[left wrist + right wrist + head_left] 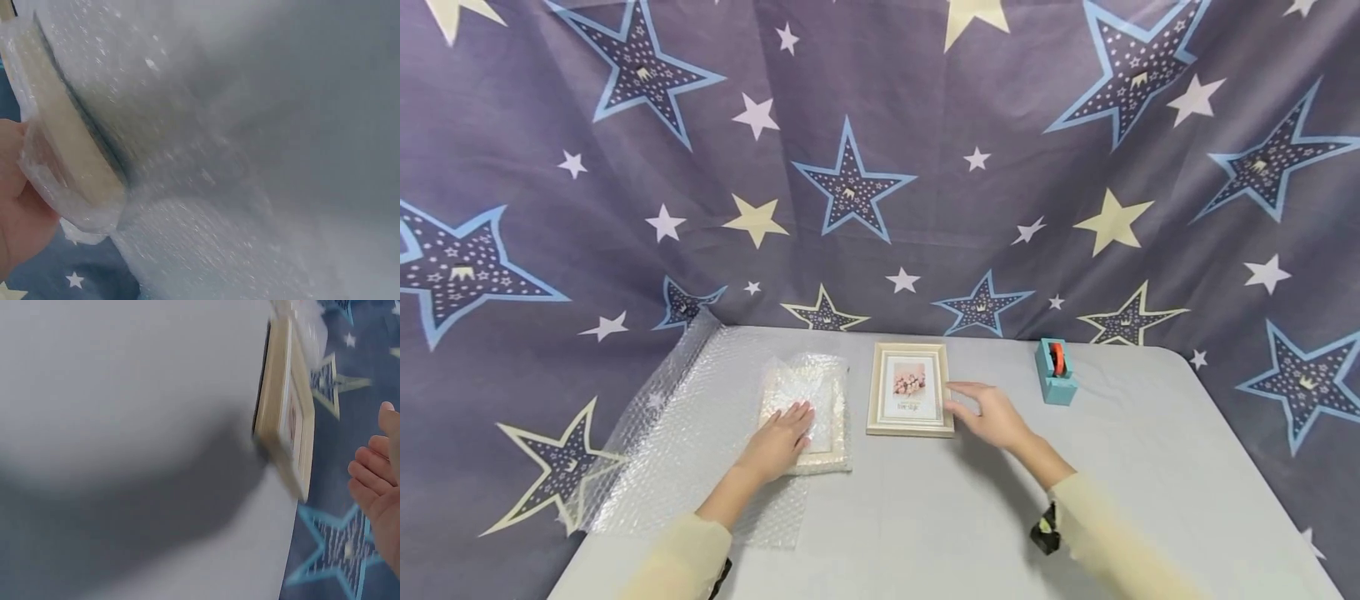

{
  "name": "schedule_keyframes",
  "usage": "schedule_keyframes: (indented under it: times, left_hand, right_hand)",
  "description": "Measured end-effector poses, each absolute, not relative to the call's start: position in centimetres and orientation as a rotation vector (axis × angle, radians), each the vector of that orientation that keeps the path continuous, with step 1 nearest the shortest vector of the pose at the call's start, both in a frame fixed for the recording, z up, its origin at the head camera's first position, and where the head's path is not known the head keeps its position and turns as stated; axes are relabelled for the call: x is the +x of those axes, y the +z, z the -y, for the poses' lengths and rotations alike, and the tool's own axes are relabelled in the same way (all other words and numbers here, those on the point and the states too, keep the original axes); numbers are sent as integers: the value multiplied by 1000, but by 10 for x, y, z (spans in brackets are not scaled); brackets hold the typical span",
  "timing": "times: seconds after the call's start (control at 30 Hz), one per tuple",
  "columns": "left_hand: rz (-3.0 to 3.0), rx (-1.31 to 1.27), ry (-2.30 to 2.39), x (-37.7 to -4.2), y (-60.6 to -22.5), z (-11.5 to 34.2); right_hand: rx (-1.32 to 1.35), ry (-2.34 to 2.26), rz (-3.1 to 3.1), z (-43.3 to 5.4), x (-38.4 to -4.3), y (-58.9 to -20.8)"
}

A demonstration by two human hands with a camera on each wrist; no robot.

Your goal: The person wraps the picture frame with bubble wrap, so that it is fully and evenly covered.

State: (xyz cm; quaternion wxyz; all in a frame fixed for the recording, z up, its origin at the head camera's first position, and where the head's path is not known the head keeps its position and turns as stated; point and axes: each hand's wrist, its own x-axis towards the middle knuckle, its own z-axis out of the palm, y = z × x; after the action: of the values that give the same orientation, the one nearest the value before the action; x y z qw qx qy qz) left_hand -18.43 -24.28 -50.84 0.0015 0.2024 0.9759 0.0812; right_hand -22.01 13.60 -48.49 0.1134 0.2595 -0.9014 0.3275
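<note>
A picture frame wrapped in bubble wrap (832,408) lies flat left of the middle, on a larger loose sheet of bubble wrap (692,442). My left hand (781,437) rests on top of this bundle with its fingers spread forward. To the right lies a bare picture frame (910,400) with a pale wooden border and a pink flower print. Beside its right edge is my right hand (992,414), fingers extended and nothing held. In the right wrist view a gap shows between that hand (378,481) and the frame (272,394).
A teal tape dispenser (1058,387) with an orange roll stands at the back right of the white table (1120,467). The loose wrap rises along the table's left edge. Behind and around the table hangs a purple star-print cloth (910,108).
</note>
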Motion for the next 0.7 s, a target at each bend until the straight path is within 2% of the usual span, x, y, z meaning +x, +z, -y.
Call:
schedule_keyframes:
  times: [0.37,0.7]
  left_hand:
    - [-3124,543,162,-176,-508,231]
    - [-3155,502,123,-175,-509,228]
  right_hand:
    - [464,929,2577,-231,-230,-485]
    - [172,957,2630,-279,-237,-479]
